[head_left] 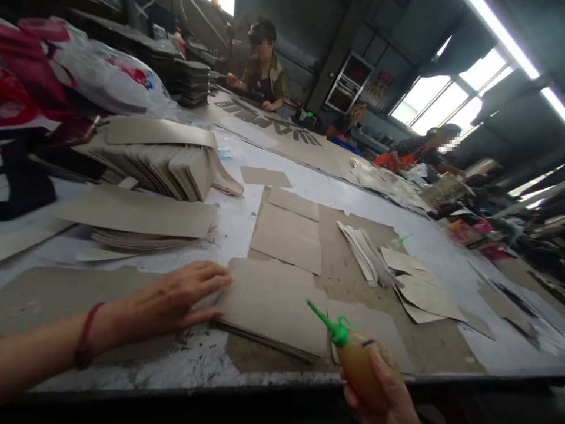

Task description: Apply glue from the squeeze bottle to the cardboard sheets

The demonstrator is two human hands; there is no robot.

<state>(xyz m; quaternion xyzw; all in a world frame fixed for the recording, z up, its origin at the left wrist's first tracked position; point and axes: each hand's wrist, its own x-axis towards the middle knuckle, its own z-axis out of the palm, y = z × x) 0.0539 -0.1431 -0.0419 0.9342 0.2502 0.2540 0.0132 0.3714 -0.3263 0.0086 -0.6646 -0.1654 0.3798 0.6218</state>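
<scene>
On table: left hand flat, open on cardboard stack; right hand grips green-nozzled glue bottle, amber liquid inside.

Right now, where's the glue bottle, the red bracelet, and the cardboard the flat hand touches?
glue bottle (359, 365), head view, amber body below the green nozzle.
red bracelet (86, 344), head view, band on the left wrist.
cardboard stack (273, 306), head view, top sheet's middle.

right hand: cut off by bottom edge | glue bottle base: hidden in grip | co-workers' faces: blurred
</scene>
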